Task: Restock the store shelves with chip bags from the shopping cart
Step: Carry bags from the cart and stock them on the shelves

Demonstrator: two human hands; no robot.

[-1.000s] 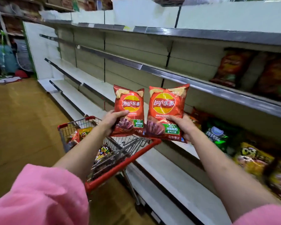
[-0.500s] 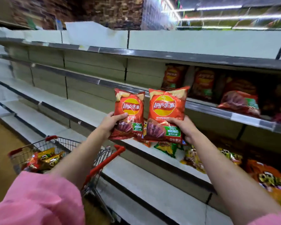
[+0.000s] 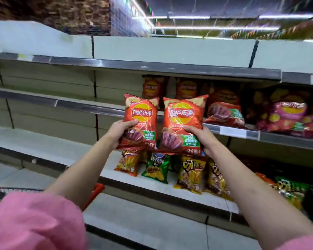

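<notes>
Fingers of my left hand (image 3: 120,130) and right hand (image 3: 199,135) are pinching two red bags (image 3: 140,121), thumbs on the fronts. I'm holding them upright side by side, logos facing me, before the middle shelf (image 3: 90,107). Since earlier they've risen; the cart (image 3: 96,193) is dropping almost out of view.

Two red Lay's chip bags, left bag (image 3: 140,121) and right bag (image 3: 183,123), stand upright side by side before the shelves (image 3: 90,105).
</notes>
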